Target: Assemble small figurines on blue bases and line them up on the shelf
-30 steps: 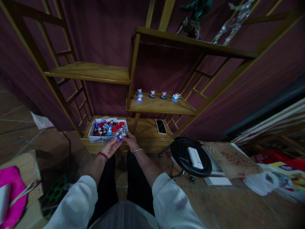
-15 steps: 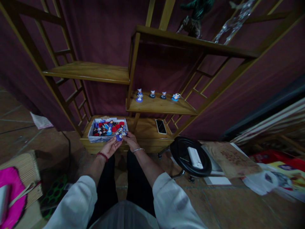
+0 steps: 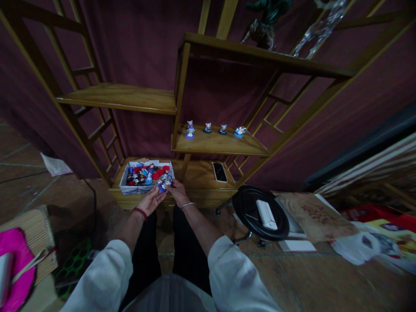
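Note:
Small purple-and-white figurines (image 3: 162, 186) are held between my two hands, close to the near right corner of the box. My left hand (image 3: 151, 202) grips the purple one from below. At its right side, the fingers of my right hand (image 3: 177, 193) are closed on a white-and-blue figure; whether it is a separate piece I cannot tell. The white cardboard box (image 3: 130, 190) is filled with red, blue and black figurines (image 3: 141, 175). On the shelf above, several figurines (image 3: 208, 128) stand in a row, one purple-based figurine (image 3: 190, 133) in front of another at the left end.
A phone (image 3: 220, 172) lies on the lower cabinet top, right of the box. Beside the cabinet is a round black stool (image 3: 247, 208) with a white box (image 3: 266, 214) on it. Statues (image 3: 264, 30) stand on the upper shelf (image 3: 227, 47). Plastic bags (image 3: 355, 245) lie at the right.
Both hands stay almost in place with the figurines, which look turned very slightly. Nothing on the shelf or in the box has visibly moved.

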### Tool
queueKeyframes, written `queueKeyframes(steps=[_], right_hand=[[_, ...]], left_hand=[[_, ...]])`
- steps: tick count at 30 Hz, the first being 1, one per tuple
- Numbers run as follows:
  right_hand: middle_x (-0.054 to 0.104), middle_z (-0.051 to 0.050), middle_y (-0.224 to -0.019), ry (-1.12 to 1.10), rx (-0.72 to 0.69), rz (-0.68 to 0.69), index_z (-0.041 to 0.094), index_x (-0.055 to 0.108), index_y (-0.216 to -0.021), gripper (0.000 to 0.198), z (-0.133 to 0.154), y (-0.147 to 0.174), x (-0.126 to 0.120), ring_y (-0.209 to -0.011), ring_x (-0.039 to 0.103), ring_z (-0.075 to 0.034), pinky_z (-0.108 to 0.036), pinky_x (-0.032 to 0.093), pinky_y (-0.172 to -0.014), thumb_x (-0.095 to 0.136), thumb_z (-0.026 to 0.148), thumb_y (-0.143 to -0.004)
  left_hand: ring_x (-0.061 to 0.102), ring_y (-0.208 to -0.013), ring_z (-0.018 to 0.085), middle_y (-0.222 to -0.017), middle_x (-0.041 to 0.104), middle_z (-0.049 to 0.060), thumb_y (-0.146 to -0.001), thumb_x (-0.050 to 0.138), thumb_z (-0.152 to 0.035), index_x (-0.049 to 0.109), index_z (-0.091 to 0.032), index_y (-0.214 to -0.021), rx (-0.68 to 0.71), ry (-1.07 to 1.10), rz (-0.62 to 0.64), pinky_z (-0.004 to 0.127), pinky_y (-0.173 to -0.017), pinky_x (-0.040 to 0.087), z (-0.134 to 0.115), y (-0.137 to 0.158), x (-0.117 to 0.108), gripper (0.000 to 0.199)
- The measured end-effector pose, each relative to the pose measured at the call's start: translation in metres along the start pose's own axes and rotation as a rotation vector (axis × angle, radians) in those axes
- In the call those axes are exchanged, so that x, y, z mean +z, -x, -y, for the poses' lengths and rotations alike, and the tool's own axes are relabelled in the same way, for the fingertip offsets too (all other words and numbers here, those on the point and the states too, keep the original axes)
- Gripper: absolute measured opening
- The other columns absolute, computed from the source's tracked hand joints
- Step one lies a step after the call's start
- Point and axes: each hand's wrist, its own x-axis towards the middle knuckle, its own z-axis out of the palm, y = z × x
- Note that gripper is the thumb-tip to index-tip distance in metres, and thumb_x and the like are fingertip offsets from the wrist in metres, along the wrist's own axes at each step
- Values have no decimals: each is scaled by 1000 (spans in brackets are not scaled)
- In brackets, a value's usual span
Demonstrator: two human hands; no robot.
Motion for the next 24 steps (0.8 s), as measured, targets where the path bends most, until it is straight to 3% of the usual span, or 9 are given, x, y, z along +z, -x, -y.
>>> queueKeyframes(steps=[10, 24], right_hand=[[64, 2, -77, 111, -66, -3, 19, 60, -85, 29, -9, -6, 0, -70, 58, -13, -27, 47, -72, 64, 21, -56], [63, 4, -88, 394, -144, 84, 27, 57, -98, 34, -14, -11, -7, -80, 59, -13, -27, 47, -75, 60, 22, -64]], left_hand=[[62, -85, 16, -85, 66, 6, -78, 53, -14, 57, -15, -84, 9, 4, 5, 31, -84, 45, 1, -2, -2, 7], [62, -82, 15, -83, 66, 7, -79, 51, -13, 57, -13, -82, 23, 7, -8, 31, -84, 46, 2, -4, -4, 7]])
